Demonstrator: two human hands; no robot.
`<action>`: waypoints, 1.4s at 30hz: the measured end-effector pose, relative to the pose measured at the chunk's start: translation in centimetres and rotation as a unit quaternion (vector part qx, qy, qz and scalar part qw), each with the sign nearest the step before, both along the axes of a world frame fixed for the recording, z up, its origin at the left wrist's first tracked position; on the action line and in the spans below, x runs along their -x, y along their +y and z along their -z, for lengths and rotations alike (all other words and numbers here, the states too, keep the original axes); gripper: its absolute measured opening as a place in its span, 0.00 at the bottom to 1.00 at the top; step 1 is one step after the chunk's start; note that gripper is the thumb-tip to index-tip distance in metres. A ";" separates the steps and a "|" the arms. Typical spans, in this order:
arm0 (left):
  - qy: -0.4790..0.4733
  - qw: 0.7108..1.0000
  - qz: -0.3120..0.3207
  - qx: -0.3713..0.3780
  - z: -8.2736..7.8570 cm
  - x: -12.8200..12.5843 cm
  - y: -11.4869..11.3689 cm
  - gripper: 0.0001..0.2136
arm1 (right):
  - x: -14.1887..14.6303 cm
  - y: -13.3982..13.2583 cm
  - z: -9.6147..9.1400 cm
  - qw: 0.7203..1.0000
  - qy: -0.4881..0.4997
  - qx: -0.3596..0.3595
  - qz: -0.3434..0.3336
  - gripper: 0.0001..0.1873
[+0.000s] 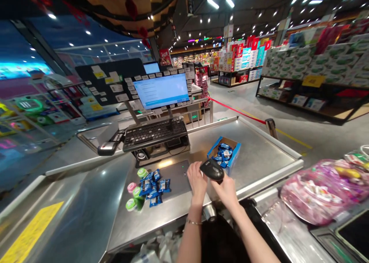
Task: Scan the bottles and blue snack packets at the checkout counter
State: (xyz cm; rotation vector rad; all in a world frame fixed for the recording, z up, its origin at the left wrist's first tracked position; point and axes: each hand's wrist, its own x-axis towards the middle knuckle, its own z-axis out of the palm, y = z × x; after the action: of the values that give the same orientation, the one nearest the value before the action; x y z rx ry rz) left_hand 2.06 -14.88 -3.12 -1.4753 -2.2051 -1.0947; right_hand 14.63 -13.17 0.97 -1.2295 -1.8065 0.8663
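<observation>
A black handheld barcode scanner is gripped by my right hand above the metal counter. My left hand is beside the scanner's left end, its fingers curled; whatever they may hold is hidden. Just beyond the scanner stands an open blue cardboard box with several small blue packets inside. To the left of my hands lies a loose pile of blue packets. Several small containers with green or pink lids stand along the pile's left side.
A keyboard and a lit monitor stand behind the counter. Pink plastic bags of goods rest at the right. A raised metal edge borders the counter. A red strap barrier runs beyond it, before stacked shelves.
</observation>
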 end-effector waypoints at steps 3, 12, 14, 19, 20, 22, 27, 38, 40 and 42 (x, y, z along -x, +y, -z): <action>-0.015 1.000 0.022 -0.002 -0.4 -1.0 1.7 0.14 | -1.3 1.5 0.3 0.999 -0.030 0.012 0.002 0.20; -0.116 0.981 0.153 0.031 0.2 -3.6 8.3 0.20 | -5.5 6.2 1.5 0.994 -0.003 0.020 0.106 0.22; -0.149 0.972 0.165 0.074 0.4 -3.7 10.6 0.25 | -6.3 6.9 1.9 0.993 0.006 0.025 0.119 0.23; -0.187 0.942 0.119 0.252 0.7 -3.5 15.7 0.29 | -7.6 8.1 2.6 0.988 0.003 0.039 0.147 0.24; -0.184 0.935 0.110 0.282 0.8 -3.5 16.3 0.29 | -7.8 8.2 2.7 0.988 0.003 0.038 0.149 0.24; -0.176 0.930 0.099 0.306 1.0 -3.5 17.1 0.29 | -8.1 8.5 2.9 0.988 0.006 0.030 0.150 0.24; -0.170 0.941 0.093 0.278 1.5 -4.0 17.6 0.21 | -9.0 8.9 3.3 0.986 0.009 0.023 0.165 0.22; -0.151 0.968 0.070 0.188 -0.5 -4.5 15.4 0.15 | -9.0 8.5 2.7 0.987 -0.027 0.022 0.158 0.20; -0.153 0.975 0.071 0.144 -0.9 -4.5 14.2 0.15 | -8.6 8.1 2.4 0.989 -0.030 0.019 0.143 0.20; -0.165 0.978 0.076 0.107 -1.3 -4.2 13.0 0.15 | -8.2 7.6 1.9 0.991 -0.029 0.019 0.130 0.20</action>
State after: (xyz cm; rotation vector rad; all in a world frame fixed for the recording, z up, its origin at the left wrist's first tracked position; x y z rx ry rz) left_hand 6.28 -1.92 -1.79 -1.6779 -2.5394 -1.2615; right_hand 22.81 -5.61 -0.90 -1.4892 -1.6343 0.7267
